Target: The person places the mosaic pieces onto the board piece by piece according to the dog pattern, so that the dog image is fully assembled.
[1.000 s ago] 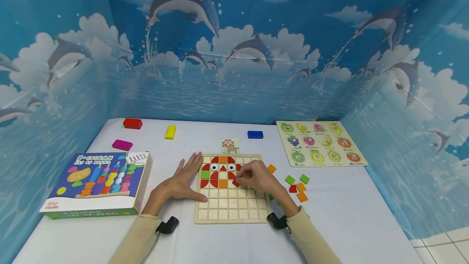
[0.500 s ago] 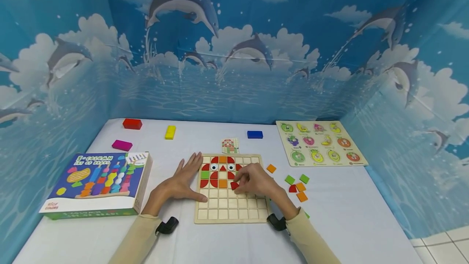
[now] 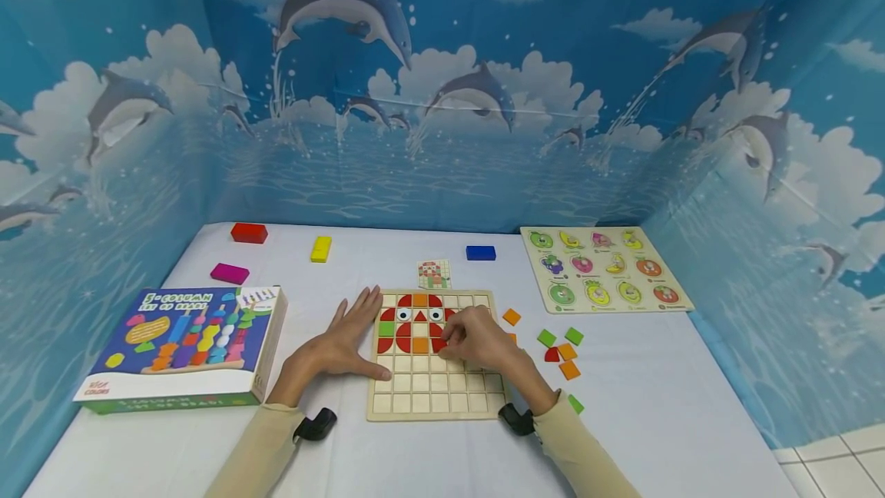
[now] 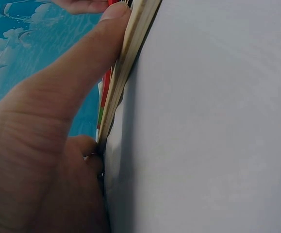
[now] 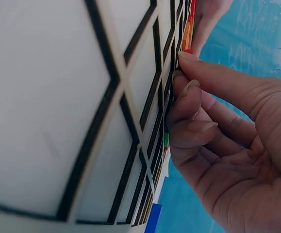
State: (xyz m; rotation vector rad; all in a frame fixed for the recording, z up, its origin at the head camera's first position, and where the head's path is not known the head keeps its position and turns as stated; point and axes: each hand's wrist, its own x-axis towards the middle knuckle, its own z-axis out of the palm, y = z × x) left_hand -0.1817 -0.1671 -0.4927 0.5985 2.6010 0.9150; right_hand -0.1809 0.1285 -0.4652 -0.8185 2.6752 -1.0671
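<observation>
A wooden grid board lies on the white cloth, its upper rows set with red, orange, green and eye-printed tiles. My left hand is spread along the board's left edge, thumb on the frame. In the left wrist view the thumb lies against the board's side. My right hand has thumb and fingertips at a red curved tile, which sits in a cell right of the orange square. The right wrist view shows the right hand's curled fingers close to the grid; they partly hide the tile.
A small pattern card lies behind the board. Loose tiles, such as an orange one, are scattered to the right. A fruit puzzle board is at the back right, a bead-set box at left. Coloured blocks, one blue, stand behind.
My right hand has moved slightly left and the red tile with it, from askew near the cell to lying in line with its row. The left hand has stayed put.
</observation>
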